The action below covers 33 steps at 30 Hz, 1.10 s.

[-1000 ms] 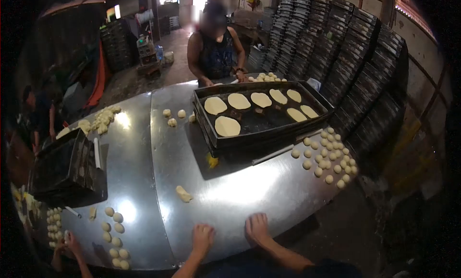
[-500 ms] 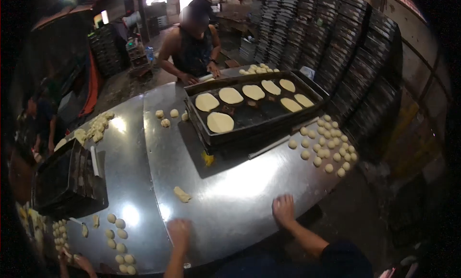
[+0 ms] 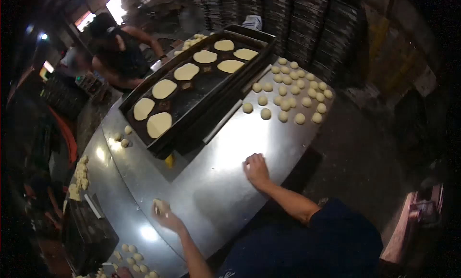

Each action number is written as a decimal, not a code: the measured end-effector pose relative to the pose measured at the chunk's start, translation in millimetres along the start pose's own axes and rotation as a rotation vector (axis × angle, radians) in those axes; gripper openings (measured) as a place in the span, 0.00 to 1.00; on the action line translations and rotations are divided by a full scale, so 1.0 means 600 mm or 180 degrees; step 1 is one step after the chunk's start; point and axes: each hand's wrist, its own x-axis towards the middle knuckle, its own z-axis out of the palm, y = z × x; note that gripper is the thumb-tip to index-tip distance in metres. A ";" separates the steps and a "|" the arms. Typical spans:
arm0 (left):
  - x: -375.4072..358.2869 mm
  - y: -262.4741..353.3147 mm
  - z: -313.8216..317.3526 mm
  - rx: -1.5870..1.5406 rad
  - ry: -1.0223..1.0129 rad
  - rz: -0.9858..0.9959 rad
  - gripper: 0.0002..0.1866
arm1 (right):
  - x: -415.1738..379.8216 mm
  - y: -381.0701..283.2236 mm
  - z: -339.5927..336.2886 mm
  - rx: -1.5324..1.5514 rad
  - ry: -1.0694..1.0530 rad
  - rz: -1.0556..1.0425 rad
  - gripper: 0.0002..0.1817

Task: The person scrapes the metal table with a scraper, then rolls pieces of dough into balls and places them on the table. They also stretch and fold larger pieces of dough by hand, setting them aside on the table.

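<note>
My left hand (image 3: 166, 218) is closed around a pale piece of dough (image 3: 161, 206) just above the steel table (image 3: 197, 177). My right hand (image 3: 257, 171) rests low over the table's bright middle, palm down. Its fingers are bent and slightly apart, and no dough shows in it; the space under the palm is hidden. Beyond it, several round dough balls (image 3: 285, 105) lie scattered at the right end. Flattened dough rounds (image 3: 164, 89) sit in a long dark baking tray (image 3: 199, 112) at the far side.
A pale rolling pin (image 3: 223, 122) lies along the tray's near side. Across the table a person (image 3: 120, 57) leans over it. More dough lumps (image 3: 80, 174) and a dark tray stack (image 3: 89, 234) stand at the left. Tall tray stacks (image 3: 300, 25) rise behind.
The view has swung to the right and tilted. My left hand has taken hold of the dough piece that lay alone on the table. The person opposite has stretched an arm out.
</note>
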 end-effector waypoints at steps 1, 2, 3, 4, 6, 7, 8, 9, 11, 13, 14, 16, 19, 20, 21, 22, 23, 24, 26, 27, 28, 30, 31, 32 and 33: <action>-0.001 0.035 0.061 0.0276 -0.0220 0.0384 0.18 | -0.011 -0.015 -0.017 0.0220 -0.0222 -0.0012 0.09; -0.005 0.066 0.122 0.0538 -0.0448 0.0781 0.18 | -0.036 -0.021 -0.030 0.0304 -0.0421 -0.0050 0.11; -0.023 0.101 0.192 0.0108 -0.0703 0.1316 0.17 | -0.057 -0.016 -0.041 0.0304 -0.0391 0.0027 0.11; -0.055 0.133 0.263 -0.0347 -0.0943 0.1826 0.17 | -0.071 -0.004 -0.053 0.0570 -0.0394 0.0034 0.13; -0.127 0.182 0.376 -0.0411 -0.1768 0.2249 0.14 | -0.074 0.027 -0.095 0.1207 -0.0493 0.0454 0.18; -0.171 0.198 0.435 -0.0554 -0.1894 0.2483 0.17 | -0.072 0.047 -0.121 0.1221 -0.0539 0.0490 0.18; -0.214 0.203 0.479 -0.0640 -0.2344 0.2457 0.18 | -0.067 0.070 -0.147 0.1490 -0.0441 0.1194 0.18; -0.254 0.194 0.526 -0.0827 -0.2737 0.2453 0.19 | -0.059 0.093 -0.173 0.1741 -0.0335 0.1879 0.19; -0.325 0.116 0.590 -0.0831 -0.4007 0.1547 0.19 | -0.029 0.138 -0.242 0.1393 0.0315 0.1890 0.19; -0.359 0.036 0.610 0.0730 -0.4877 0.1665 0.27 | 0.004 0.191 -0.282 0.0707 0.0740 0.1690 0.20; -0.374 0.016 0.594 0.0977 -0.4756 0.1886 0.34 | 0.016 0.226 -0.284 0.0575 0.0851 0.1560 0.20; -0.389 -0.019 0.510 0.0851 -0.3979 0.2058 0.40 | 0.032 0.286 -0.283 0.0203 0.0591 0.1300 0.22; -0.356 -0.031 0.350 0.1951 -0.3764 0.2110 0.40 | 0.051 0.277 -0.260 -0.0934 0.0196 0.0296 0.28; -0.344 -0.047 0.300 0.2041 -0.3662 0.1871 0.40 | 0.040 0.271 -0.243 -0.0663 -0.0108 -0.0027 0.28; -0.327 -0.055 0.247 0.2462 -0.3464 0.1908 0.39 | 0.032 0.259 -0.220 -0.0421 -0.0413 -0.0340 0.29; -0.310 -0.065 0.193 0.2873 -0.3296 0.1922 0.39 | 0.024 0.238 -0.190 -0.0046 -0.0812 -0.0698 0.29; -0.293 -0.069 0.139 0.2860 -0.2983 0.1693 0.37 | 0.016 0.203 -0.162 0.0308 -0.1205 -0.1037 0.30; -0.281 -0.072 0.088 0.2827 -0.2678 0.1492 0.36 | 0.009 0.154 -0.135 0.0496 -0.1573 -0.1374 0.31; -0.263 -0.061 0.008 0.2957 -0.2213 0.1093 0.35 | 0.011 0.064 -0.086 0.0698 -0.1985 -0.1855 0.32; -0.249 -0.060 -0.024 0.3047 -0.1944 0.0794 0.35 | 0.018 0.015 -0.057 0.0636 -0.1991 -0.2138 0.33; -0.238 -0.064 -0.052 0.3060 -0.1865 0.0793 0.35 | 0.025 -0.034 -0.026 0.0568 -0.1952 -0.2385 0.34; -0.230 -0.083 -0.094 0.3086 -0.1327 0.0442 0.35 | 0.052 -0.133 0.055 0.0762 -0.2142 -0.2580 0.36; -0.221 -0.087 -0.111 0.3069 -0.1296 0.0453 0.35 | 0.064 -0.183 0.099 0.0953 -0.2355 -0.2713 0.38; -0.210 -0.088 -0.124 0.3030 -0.1093 0.0361 0.35 | 0.068 -0.230 0.145 0.1065 -0.2288 -0.2798 0.39; -0.191 -0.094 -0.137 0.2988 -0.0890 0.0274 0.35 | 0.070 -0.277 0.190 0.1179 -0.2215 -0.2884 0.40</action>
